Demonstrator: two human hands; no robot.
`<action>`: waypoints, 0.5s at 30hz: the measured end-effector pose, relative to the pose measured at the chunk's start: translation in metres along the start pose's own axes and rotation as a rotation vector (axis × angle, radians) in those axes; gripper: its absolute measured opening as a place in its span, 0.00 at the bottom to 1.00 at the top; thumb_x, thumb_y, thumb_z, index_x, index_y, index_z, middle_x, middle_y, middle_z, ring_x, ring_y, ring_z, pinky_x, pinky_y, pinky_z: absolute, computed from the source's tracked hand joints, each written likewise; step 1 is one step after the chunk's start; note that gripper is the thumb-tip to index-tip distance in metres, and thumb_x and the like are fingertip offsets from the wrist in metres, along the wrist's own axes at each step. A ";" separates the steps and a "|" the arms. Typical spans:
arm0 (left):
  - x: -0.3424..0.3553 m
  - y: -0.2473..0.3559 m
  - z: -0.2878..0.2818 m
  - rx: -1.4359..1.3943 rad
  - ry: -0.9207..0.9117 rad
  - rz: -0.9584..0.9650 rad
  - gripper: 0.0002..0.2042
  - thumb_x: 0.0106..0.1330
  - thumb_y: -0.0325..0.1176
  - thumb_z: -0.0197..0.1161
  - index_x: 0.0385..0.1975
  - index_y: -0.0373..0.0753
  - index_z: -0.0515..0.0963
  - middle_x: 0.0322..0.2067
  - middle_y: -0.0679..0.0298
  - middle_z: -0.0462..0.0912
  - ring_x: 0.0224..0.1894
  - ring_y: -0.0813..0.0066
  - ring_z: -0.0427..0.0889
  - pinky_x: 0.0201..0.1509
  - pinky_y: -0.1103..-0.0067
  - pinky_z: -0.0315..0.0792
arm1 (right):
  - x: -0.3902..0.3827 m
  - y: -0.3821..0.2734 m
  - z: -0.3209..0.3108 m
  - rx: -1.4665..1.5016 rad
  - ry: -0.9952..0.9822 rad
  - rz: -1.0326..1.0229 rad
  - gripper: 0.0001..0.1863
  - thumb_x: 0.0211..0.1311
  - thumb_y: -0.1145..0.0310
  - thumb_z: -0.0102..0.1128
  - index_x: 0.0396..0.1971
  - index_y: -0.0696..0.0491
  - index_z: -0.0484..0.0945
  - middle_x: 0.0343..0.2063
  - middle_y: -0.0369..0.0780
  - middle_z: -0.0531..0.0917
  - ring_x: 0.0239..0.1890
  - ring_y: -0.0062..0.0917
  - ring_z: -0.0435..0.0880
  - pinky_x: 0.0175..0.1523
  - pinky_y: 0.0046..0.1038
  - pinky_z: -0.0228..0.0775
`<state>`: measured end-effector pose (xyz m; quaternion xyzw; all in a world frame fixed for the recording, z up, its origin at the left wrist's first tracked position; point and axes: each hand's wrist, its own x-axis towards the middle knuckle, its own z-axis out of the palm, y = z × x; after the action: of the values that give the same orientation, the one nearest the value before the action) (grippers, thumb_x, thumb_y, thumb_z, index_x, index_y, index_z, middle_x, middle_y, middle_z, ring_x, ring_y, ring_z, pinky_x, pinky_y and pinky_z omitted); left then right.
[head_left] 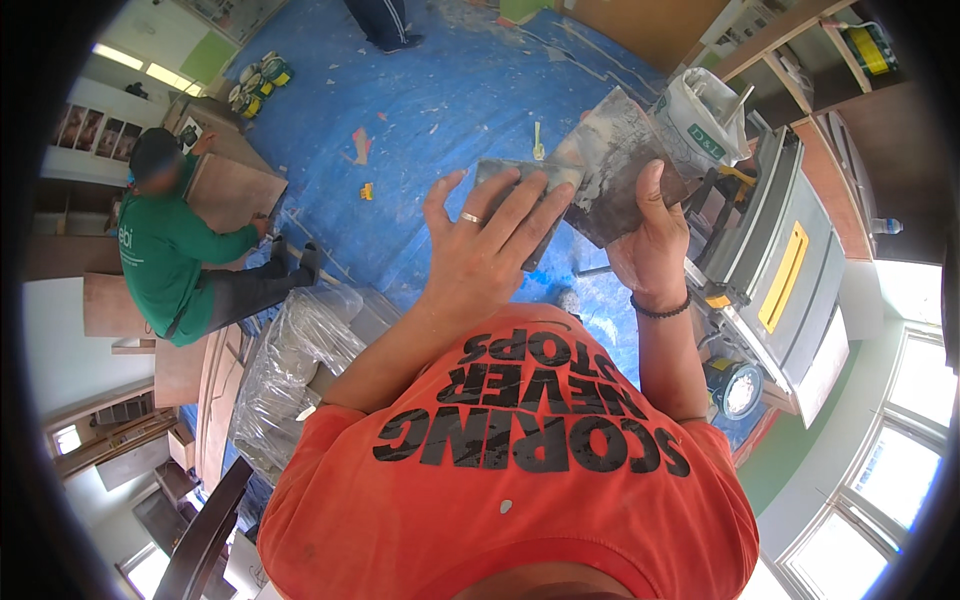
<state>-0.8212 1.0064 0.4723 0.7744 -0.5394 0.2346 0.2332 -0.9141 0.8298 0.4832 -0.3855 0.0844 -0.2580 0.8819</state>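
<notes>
My left hand [480, 245] is in front of my chest, fingers spread across a flat, dark rectangular putty spreader [556, 172]; its thumb is hidden. Right beside it, my right hand [652, 245] grips a larger square plate [612, 145] smeared with grey putty. The thumb lies over the plate's near right corner, and the other fingers are out of sight beneath it. The spreader's right edge overlaps or meets the plate's left side; I cannot tell whether they touch. Both tools are held above the blue floor sheet [440, 95].
To the right stand a table saw [800, 250], an open white sack [708, 115] and a tub [735, 385]. A co-worker in green [165, 240] sits at left by wooden panels. Plastic-wrapped goods [290, 375] are near my left elbow. Another person's legs [383, 22] show at the far side.
</notes>
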 end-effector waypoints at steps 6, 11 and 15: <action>0.000 0.001 0.002 0.016 0.037 0.012 0.29 0.58 0.27 0.63 0.64 0.51 0.81 0.59 0.72 0.81 0.59 0.71 0.79 0.71 0.57 0.53 | -0.006 0.003 0.000 0.003 -0.045 0.046 0.25 0.83 0.57 0.49 0.70 0.57 0.69 0.59 0.41 0.81 0.60 0.28 0.83 0.64 0.35 0.78; 0.011 0.000 -0.003 0.054 0.095 0.004 0.28 0.58 0.26 0.62 0.63 0.51 0.82 0.59 0.71 0.81 0.59 0.71 0.79 0.71 0.58 0.53 | -0.013 0.023 0.001 0.044 -0.098 0.197 0.27 0.83 0.56 0.48 0.71 0.57 0.67 0.60 0.41 0.81 0.60 0.26 0.82 0.64 0.33 0.77; 0.017 -0.006 -0.012 0.040 0.148 -0.012 0.27 0.60 0.29 0.63 0.63 0.51 0.81 0.59 0.70 0.81 0.59 0.71 0.78 0.69 0.55 0.54 | -0.015 0.031 0.001 -0.045 -0.102 0.178 0.26 0.83 0.57 0.49 0.70 0.57 0.68 0.60 0.41 0.81 0.60 0.25 0.81 0.65 0.30 0.75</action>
<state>-0.8116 1.0032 0.4913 0.7627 -0.5113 0.3003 0.2583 -0.9143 0.8562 0.4604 -0.4089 0.0791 -0.1565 0.8956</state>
